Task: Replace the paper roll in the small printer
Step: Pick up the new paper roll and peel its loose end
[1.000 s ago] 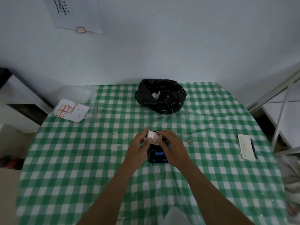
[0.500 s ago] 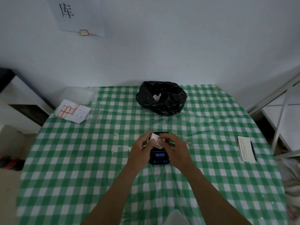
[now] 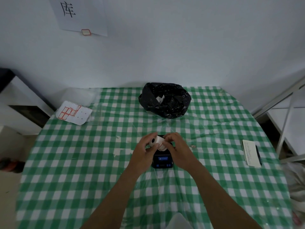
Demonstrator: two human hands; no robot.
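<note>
Resting on a green-and-white checked tablecloth, a small black printer is recorded near the table's centre, its lit blue display panel facing the wearer. A white paper roll is held just above the printer's far end, its dark core hole turned toward the left. The roll is gripped by the left hand, thumb and fingers curled about its near and left sides. The right hand is closed over the roll's right side, fingertips pinched at the paper; whether a loose end is held cannot be told. A crumpled black plastic bag, with white scraps inside, is noted well beyond the printer. A sheet of red-bordered labels lies at the far left of the table. A white notepad with a dark pen along its right edge lies at the right. A paper sign bearing one black character is fixed to the wall.
</note>
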